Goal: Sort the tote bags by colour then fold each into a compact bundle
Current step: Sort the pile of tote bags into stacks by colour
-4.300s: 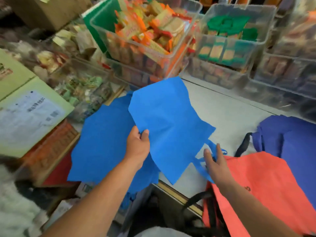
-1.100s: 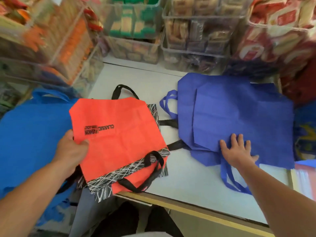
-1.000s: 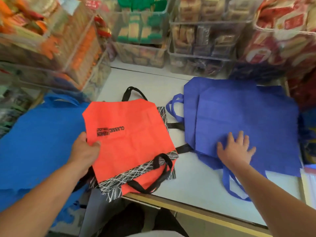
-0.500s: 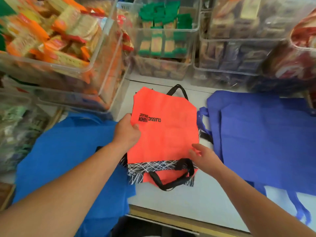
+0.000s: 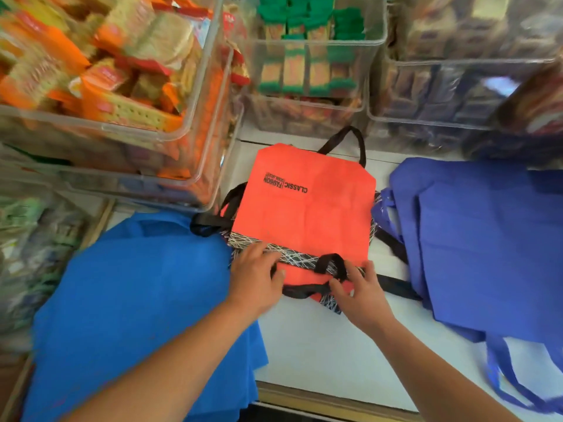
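Orange tote bags point(image 5: 307, 214) with black handles and a black-and-white patterned band lie stacked in the middle of the white counter point(image 5: 323, 345). My left hand point(image 5: 256, 275) rests on the stack's near left corner. My right hand point(image 5: 359, 290) pinches the near edge beside a black handle loop. A pile of bright blue tote bags point(image 5: 137, 300) lies at the left, partly under my left forearm. Darker violet-blue tote bags point(image 5: 487, 239) lie flat at the right, their handles trailing toward the counter's front edge.
Clear plastic bins of packaged snacks crowd the back: an orange-packet bin point(image 5: 106, 80) at the left, a green-packet bin point(image 5: 310, 56) in the middle, darker ones point(image 5: 457, 80) at the right. The counter's wooden front edge point(image 5: 335, 400) runs along the bottom.
The orange bags have been set down flat between the two blue piles. My left hand slid from the stack's far left side to its near corner, and my right hand moved onto its near edge.
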{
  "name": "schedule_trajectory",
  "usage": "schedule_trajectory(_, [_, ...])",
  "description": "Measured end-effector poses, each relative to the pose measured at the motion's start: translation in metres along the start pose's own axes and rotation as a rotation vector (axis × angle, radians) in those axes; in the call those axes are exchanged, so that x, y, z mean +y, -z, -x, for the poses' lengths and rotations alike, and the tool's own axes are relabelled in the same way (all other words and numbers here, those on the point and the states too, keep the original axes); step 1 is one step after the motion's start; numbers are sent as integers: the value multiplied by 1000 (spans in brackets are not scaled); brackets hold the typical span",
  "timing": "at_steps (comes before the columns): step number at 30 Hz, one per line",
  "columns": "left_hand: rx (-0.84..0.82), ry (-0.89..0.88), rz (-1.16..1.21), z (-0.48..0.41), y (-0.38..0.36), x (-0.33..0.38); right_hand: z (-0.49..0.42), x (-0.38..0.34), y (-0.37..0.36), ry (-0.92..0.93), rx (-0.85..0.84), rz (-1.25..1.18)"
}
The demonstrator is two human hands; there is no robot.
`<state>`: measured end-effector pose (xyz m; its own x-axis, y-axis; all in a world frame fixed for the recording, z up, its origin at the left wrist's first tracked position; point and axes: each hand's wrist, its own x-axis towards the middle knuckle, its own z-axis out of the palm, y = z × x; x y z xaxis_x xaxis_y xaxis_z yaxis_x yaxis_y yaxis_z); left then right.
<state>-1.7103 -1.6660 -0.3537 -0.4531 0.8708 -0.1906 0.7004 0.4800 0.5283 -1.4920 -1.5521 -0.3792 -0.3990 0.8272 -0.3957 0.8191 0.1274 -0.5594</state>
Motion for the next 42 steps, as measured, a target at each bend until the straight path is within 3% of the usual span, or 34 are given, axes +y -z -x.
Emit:
schedule_trajectory(7, [-333,98,49,26,-22,-17,-12,5,-26,-129,-3,63])
schedule_trajectory(13, [-468,162,15,-10,-19,-8,-40,6,-13,-48,-19,88])
schedule_trajectory(17, [-469,197,-12,-47,-6,-1,-62,2,32,-78,-150,-112])
schedule_trajectory(20, [-416,208,-14,-54,-4,-1,-51,3,55,-24,-16,-146])
schedule_trajectory(24, [-87,-98,-168,-18,-17,10,-9,12,61,-93,26,-159])
schedule_trajectory(26, [-166,-227,-164,8,-40,25,10,17,57,-110,-22,-157])
schedule_trajectory(28, [-417,-153,-202,28,-64,37,27,21,56,-121,-67,-195])
schedule_trajectory(30, [-494,-68,-269,36,-85,36,42,28,62,-148,-103,-273])
schedule_trajectory(40, [-530,131,-378,-15,-80,66,80,104,147,-250,-18,-353])
schedule_trajectory(42, [-344,132,-470,-14,-74,89,82,125,164,-256,22,-365])
